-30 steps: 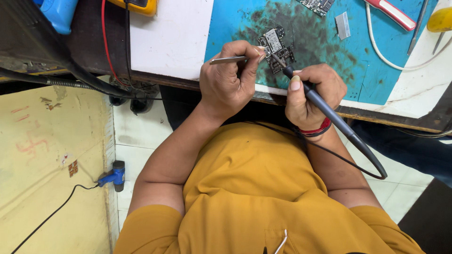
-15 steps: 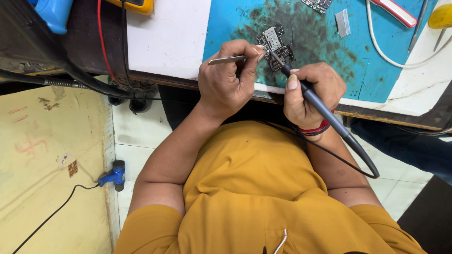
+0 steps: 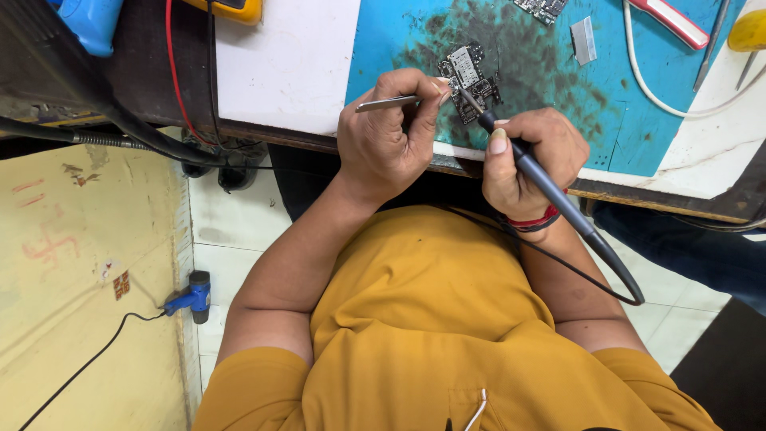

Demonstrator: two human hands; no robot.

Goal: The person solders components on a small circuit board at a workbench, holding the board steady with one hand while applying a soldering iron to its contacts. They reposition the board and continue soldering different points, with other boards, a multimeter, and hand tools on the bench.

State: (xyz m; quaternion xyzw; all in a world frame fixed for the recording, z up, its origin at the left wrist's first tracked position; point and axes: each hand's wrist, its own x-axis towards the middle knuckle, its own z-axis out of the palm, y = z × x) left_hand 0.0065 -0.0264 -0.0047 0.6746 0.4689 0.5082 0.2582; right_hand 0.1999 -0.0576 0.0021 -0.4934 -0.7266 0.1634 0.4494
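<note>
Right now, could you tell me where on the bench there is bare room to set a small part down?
The white panel left of the blue mat is bare, bordered by the red wire. It is crowded around the circuit board, where the left hand holds tweezers and the right hand a soldering iron.

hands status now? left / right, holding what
Left hand: closed on metal tweezers, tips at the small circuit board.
Right hand: closed on a soldering iron, tip on the same board.
</note>
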